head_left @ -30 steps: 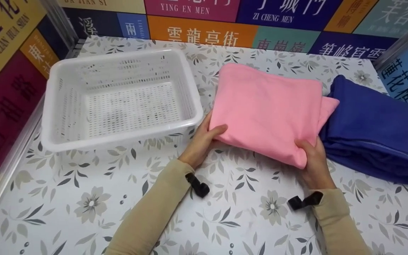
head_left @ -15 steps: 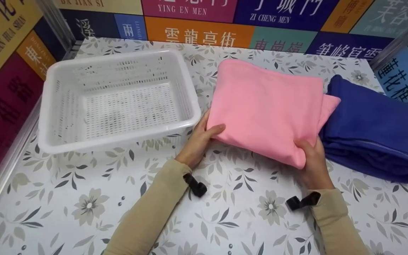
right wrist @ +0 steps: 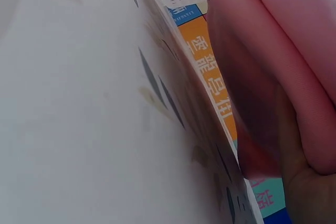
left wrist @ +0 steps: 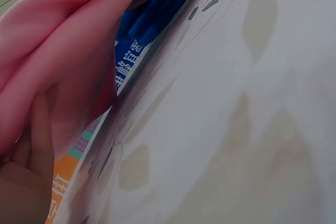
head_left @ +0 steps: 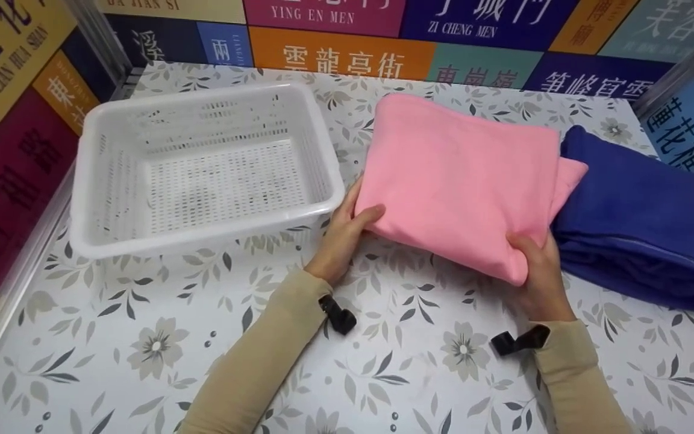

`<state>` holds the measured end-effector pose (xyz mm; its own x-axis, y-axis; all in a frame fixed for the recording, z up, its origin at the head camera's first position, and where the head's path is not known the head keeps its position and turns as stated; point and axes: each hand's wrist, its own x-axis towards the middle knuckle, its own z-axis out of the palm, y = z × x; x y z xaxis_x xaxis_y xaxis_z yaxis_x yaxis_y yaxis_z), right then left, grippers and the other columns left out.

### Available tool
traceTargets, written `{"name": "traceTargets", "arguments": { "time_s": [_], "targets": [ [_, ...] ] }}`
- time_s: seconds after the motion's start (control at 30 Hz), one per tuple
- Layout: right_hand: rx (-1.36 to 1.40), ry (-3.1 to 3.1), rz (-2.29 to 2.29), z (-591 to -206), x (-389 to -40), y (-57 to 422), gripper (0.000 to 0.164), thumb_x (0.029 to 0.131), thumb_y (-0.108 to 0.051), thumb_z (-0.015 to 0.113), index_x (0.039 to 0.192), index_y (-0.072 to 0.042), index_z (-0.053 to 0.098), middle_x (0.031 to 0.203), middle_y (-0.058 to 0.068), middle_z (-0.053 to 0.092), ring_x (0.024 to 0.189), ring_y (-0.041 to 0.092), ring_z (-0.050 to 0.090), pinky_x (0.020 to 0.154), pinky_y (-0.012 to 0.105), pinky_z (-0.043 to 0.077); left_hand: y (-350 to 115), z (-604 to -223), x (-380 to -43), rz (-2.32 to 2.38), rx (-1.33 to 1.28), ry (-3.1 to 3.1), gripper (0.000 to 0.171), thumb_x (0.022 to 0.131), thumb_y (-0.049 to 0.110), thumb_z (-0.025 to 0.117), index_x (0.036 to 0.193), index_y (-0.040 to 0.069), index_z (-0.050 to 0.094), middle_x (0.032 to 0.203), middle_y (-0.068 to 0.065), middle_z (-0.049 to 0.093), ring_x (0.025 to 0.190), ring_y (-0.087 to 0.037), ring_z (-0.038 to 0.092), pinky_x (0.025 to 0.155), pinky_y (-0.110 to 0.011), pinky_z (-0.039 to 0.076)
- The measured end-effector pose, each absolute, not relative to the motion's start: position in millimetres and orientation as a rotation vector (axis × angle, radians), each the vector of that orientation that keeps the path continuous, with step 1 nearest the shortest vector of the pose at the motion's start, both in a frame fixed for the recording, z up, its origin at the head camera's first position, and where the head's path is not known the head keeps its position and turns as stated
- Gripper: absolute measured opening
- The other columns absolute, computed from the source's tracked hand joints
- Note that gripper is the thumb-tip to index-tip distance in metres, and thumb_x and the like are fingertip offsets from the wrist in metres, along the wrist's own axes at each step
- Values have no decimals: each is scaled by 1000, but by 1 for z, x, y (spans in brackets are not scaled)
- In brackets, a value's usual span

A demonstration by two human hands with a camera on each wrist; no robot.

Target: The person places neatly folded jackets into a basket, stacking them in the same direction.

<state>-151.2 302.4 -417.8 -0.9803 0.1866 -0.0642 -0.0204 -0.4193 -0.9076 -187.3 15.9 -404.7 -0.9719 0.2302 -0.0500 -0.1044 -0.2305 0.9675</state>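
Note:
A folded pink cloth is held up between both hands, its near edge raised off the table in the wrist views. The left hand grips its near left corner, thumb on top and fingers underneath. At the near right corner the right hand pinches the fold, thumb on top; a loose pink flap sticks out beyond it. In the left wrist view, the left-hand fingers press against the cloth's underside. The right wrist view has the right hand under the thick pink folds.
A white perforated plastic basket stands to the left, with nothing in it. Folded dark blue cloth lies at the right, partly overlapped by the pink flap. The table has a floral cover; panels with lettering rise behind it.
The pink cloth's far edge has risen slightly in view, and the cloth and right hand have shifted a little to the right. Both hands keep their hold; basket and blue cloth stay put.

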Motion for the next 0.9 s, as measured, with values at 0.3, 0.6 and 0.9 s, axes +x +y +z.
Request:
{"name": "traceTargets", "arguments": {
  "time_s": [0.3,0.6,0.9],
  "targets": [
    [-275,-1678,2436,-411,-147,302,48,82,-3,59,125,-9,38,119,7,40,106,18,41,92,26,32,20,-421,-196,2352,202,1838,67,82,34,60,139,37,25,143,12,25,123,-6,33,102,-27,24],
    [-211,-1512,2539,-396,-145,302,47,82,1,58,123,-7,38,117,8,40,102,18,44,87,27,37,26,-421,-195,2325,231,2078,68,79,50,55,139,34,26,143,14,21,128,-1,18,106,-32,14],
    [-121,-1374,2525,-386,-149,300,41,78,10,55,116,-1,44,109,10,48,97,19,48,86,27,38,30,-412,-188,2395,319,2175,66,82,47,54,140,29,27,143,10,25,127,-4,26,104,-29,21]
  ]
}}
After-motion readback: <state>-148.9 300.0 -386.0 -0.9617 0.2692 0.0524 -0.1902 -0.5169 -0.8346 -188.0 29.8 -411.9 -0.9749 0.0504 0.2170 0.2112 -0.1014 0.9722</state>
